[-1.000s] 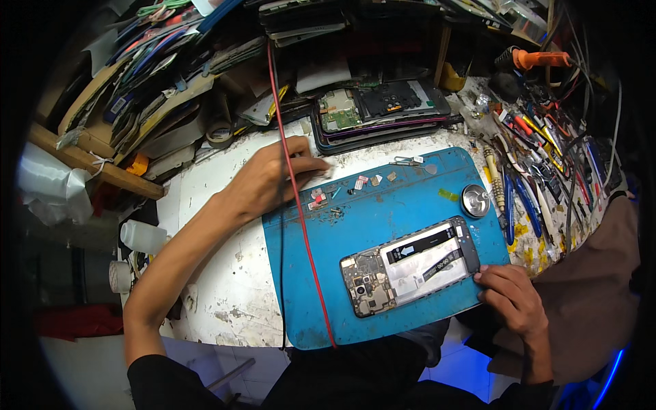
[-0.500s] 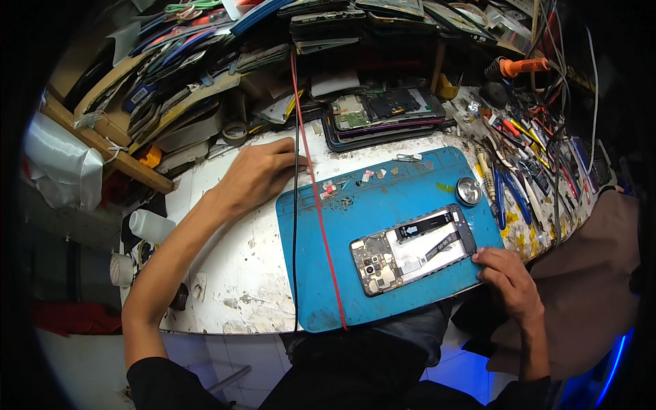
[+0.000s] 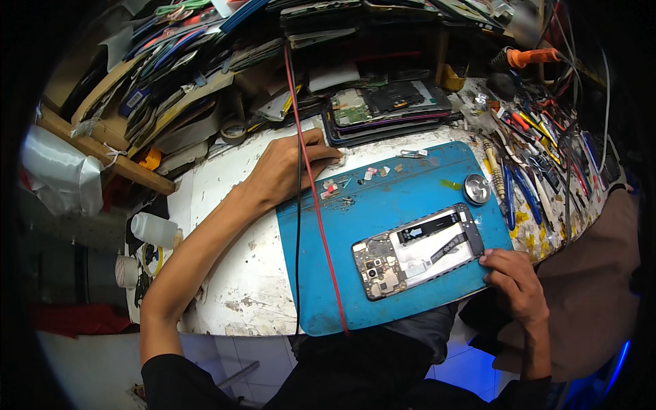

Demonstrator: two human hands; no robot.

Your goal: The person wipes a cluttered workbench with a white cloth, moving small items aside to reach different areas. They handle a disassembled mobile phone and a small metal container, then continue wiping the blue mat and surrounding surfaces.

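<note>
An opened phone point(image 3: 417, 251) lies on a blue work mat point(image 3: 328, 273), its circuit board and camera module bare at the left end and a black ribbon cable crossing its pale interior. My right hand point(image 3: 517, 283) grips the phone's near right corner between thumb and curled fingers. Beyond the mat's far left edge, my left hand point(image 3: 287, 167) has its fingertips pinched together low over the white table point(image 3: 236, 283); whatever they hold is too small to make out. Several small metal and coloured bits point(image 3: 370, 174) lie along the mat's far side, close to the left fingertips.
Red and black wires point(image 3: 320, 225) hang across the view before the left hand. A stack of opened phones point(image 3: 386, 109) stands behind the mat. A round metal tin point(image 3: 476, 189) sits on its right side. Pliers and screwdrivers point(image 3: 523, 184) crowd the right; a clear bottle point(image 3: 154, 229) stands left.
My left hand has moved to the right, its fingertips now past the hanging wires near the phone stack. My right hand stays at the phone's corner. The view has shifted slightly.
</note>
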